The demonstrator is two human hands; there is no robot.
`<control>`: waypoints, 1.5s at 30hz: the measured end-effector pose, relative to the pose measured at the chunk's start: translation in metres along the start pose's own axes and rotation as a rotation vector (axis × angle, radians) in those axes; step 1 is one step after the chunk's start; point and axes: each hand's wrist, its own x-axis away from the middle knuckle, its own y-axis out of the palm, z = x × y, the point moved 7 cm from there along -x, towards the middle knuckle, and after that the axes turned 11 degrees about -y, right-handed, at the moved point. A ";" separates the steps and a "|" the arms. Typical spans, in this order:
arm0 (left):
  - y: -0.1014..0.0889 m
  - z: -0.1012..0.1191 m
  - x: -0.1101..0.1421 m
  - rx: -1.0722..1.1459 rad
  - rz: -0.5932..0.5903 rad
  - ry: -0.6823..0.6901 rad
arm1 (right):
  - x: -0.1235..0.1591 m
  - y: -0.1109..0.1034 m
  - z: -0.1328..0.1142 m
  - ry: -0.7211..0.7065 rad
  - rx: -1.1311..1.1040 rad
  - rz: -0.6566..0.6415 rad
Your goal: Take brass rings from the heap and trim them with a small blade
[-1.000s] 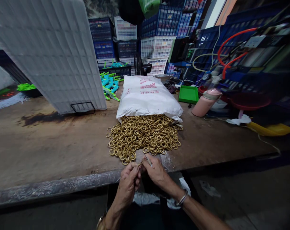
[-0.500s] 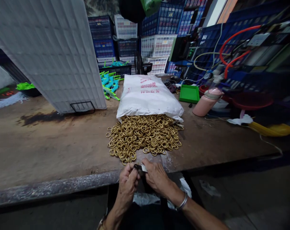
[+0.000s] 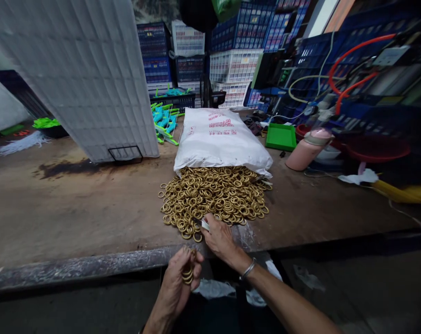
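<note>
My left hand (image 3: 177, 278) is closed around several gold rings (image 3: 187, 274), just in front of the table's edge. In my right hand (image 3: 219, 239) is a small knife (image 3: 205, 225) with a pale handle and a dark blade. Its blade points left, over the near edge of a heap of gold rings (image 3: 213, 195). One loose ring (image 3: 197, 237) lies on the table between the heap and my hands. The heap spills from the open end of a white sack (image 3: 224, 144) with red print.
A tall white ribbed panel (image 3: 92, 83) stands on the wooden table (image 3: 74, 218) at left. Teal and green plastic pieces (image 3: 167, 118) lie behind it. A green tray (image 3: 280, 136) and a pink bottle (image 3: 306, 150) stand at right. Stacked crates (image 3: 234, 65) fill the back.
My hands were together at the table edge. Now the right hand with the knife has moved forward to the heap, and the left has drawn back, showing rings. The view has shifted slightly.
</note>
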 end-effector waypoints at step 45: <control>0.010 0.023 -0.019 -0.542 0.228 0.339 | 0.024 0.004 -0.004 0.104 -1.018 -0.013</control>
